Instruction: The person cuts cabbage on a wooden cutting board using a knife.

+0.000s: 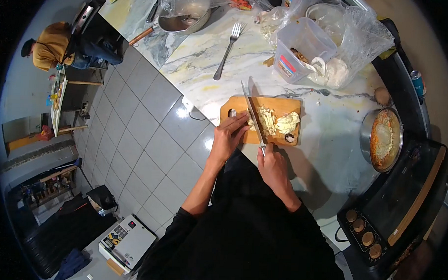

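Gripping the knife, the right hand has its fingers wrapped around the handle at the near edge of the board, and the blade slants right across that board, its tip out past the far edge! Over on the board's left side, here's the left hand, fingers close together, fingertips right beside the blade at the chopped food; whether they pinch a piece, I cannot tell. Pale bits lie in the middle of the board, with a bigger pale heap toward its right end and a small dark round piece just below that. Beyond the board on the bench lies the fork, with the plastic tub farther right. And well right of the board sits the metal bowl, loaded with orange and pale food!
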Tool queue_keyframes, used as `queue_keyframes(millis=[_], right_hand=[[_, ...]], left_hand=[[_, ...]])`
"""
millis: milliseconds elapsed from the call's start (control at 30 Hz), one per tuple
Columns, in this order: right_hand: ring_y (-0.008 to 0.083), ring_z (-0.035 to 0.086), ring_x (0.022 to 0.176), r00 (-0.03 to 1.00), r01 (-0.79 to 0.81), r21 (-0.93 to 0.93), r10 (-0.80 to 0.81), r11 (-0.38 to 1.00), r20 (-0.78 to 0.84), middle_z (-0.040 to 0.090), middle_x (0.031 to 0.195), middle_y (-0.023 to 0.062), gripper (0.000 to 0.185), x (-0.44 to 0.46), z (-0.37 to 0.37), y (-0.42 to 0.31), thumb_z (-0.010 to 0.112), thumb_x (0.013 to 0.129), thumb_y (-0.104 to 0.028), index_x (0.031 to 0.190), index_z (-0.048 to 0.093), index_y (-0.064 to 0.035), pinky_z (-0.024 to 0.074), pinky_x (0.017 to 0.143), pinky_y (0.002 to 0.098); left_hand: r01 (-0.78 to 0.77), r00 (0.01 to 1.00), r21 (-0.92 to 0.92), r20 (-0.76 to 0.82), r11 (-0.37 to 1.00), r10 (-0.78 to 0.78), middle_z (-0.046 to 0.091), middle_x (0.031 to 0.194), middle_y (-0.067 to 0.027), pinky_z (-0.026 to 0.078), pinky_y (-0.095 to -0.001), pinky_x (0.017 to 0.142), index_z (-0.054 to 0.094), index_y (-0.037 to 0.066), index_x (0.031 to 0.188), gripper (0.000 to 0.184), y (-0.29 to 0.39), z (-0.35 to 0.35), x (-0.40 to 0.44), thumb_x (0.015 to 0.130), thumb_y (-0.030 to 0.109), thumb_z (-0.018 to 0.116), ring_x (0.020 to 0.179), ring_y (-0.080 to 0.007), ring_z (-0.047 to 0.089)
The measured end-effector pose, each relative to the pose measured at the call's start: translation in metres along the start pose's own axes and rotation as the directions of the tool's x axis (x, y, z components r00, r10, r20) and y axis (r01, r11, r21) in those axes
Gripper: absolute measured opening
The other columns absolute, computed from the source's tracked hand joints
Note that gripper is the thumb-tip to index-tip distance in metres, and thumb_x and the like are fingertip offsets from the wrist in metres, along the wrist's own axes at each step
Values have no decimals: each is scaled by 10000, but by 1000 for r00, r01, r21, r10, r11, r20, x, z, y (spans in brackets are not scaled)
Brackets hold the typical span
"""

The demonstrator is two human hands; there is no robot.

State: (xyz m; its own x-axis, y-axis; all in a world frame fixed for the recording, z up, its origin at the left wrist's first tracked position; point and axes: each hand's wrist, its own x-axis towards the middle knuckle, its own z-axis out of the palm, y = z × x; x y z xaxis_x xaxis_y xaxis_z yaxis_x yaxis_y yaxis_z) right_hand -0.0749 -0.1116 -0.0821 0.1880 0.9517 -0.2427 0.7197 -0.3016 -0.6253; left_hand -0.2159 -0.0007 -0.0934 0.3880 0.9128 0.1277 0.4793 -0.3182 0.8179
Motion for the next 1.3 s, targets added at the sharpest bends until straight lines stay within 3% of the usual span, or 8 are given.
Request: queue_keyframes(millis=[200,400,667,967,1100,1300], right_hand=[[445,625,610,1000,-10,30,9,999,21,598,612,241,297,1,1,2,542,977,-249,940,520,45,491,550,523],[471,615,644,1000,-20,48,20,999,17,613,657,266,271,4,-14,-8,557,969,-235,907,507,24,485,583,548],[405,665,638,996,42,-142,-30,989,86,635,659,245,253,6,-37,-33,525,985,-213,915,515,30,532,557,477],[409,669,637,999,-38,-225,39,974,0,641,658,238,265,-4,-4,-28,529,985,-219,911,502,35,538,551,468],[401,668,627,1000,-10,-156,13,988,20,637,637,221,261,-1,-20,-32,536,982,-221,906,499,26,539,546,461],[369,671,606,1000,-21,-229,22,973,2,629,612,195,257,-2,1,-21,544,982,-227,902,495,12,545,536,437]], left_hand=[[-143,990,106,-2,984,144,694,1167,-118,528,-376,891,720,15,1090,327,-7,6,-2,764,-8,744,1008,-294,648],[-150,988,145,-23,978,155,693,1181,-102,507,-369,911,726,22,1084,315,0,8,-4,771,-12,734,1003,-283,625],[-170,983,149,-39,974,178,693,1193,-92,498,-358,920,724,18,1098,337,-8,12,-7,763,5,747,1023,-282,604],[-212,973,163,-55,964,223,690,1201,-96,498,-359,917,718,13,1115,348,-12,15,-9,768,2,742,1013,-288,609],[-226,971,175,-40,958,236,688,1201,-102,493,-363,922,712,12,1126,356,-13,15,-8,771,2,739,1016,-295,608],[-212,975,202,-19,956,220,699,1181,-99,485,-380,947,728,37,1110,325,-10,11,-8,786,4,730,1020,-279,633]])
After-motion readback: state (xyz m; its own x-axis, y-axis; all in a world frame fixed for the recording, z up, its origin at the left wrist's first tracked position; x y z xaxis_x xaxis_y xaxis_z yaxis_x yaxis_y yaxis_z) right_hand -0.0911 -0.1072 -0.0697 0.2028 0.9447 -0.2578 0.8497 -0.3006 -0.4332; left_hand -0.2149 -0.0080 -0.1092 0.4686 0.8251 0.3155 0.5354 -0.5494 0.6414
